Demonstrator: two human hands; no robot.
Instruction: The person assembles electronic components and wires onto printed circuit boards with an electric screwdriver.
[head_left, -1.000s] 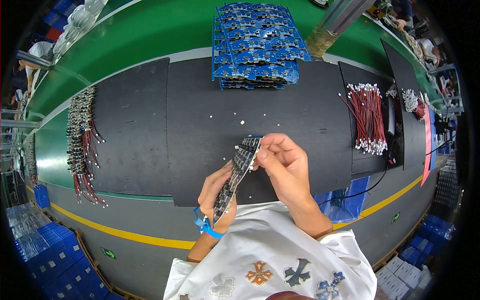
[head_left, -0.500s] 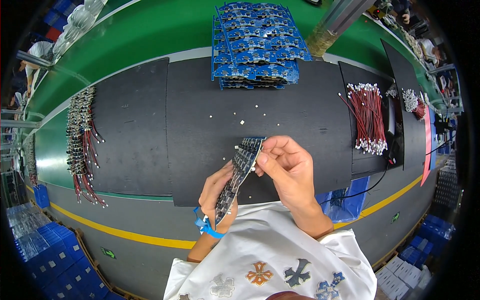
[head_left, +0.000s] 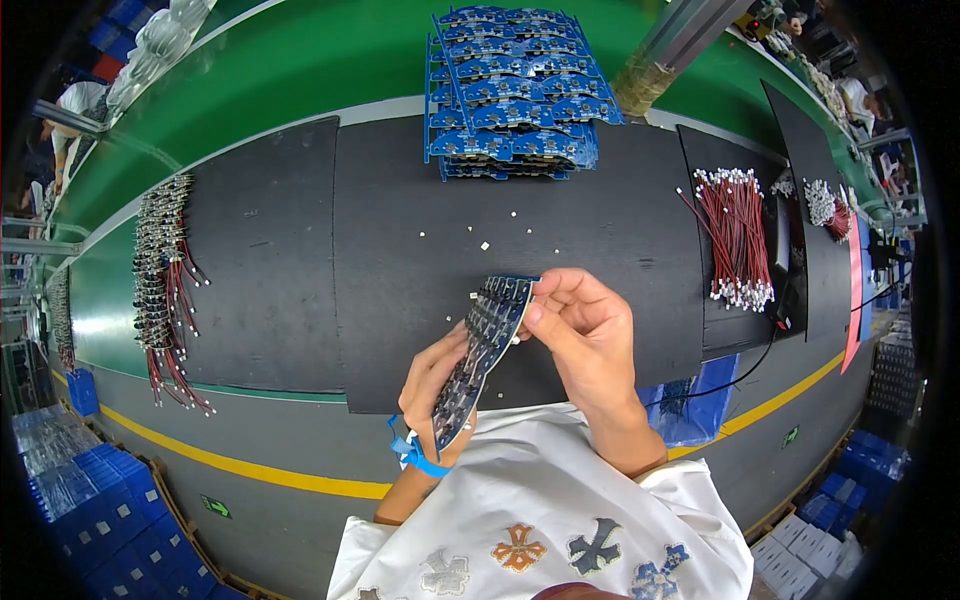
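Above the near part of the black mat I hold up a panel of joined circuit boards, tilted almost on edge, its face dotted with dark components. My left hand, with a blue wrist strap, is closed on the panel's left side; some of its fingers are hidden behind the boards. At the panel's upper right end, my right hand pinches the edge between thumb and fingers. Several tiny white pieces lie scattered on the mat beyond the panel.
A tall stack of blue circuit boards stands at the far middle, beside a metal post. Red wires with white connectors lie in a bundle at right. On the left, boards with red wires sit in a row along the black mat.
The panel has turned slightly, showing more of its component face. My right hand has shifted a little to the right along with the panel's upper end. My left hand keeps its hold.
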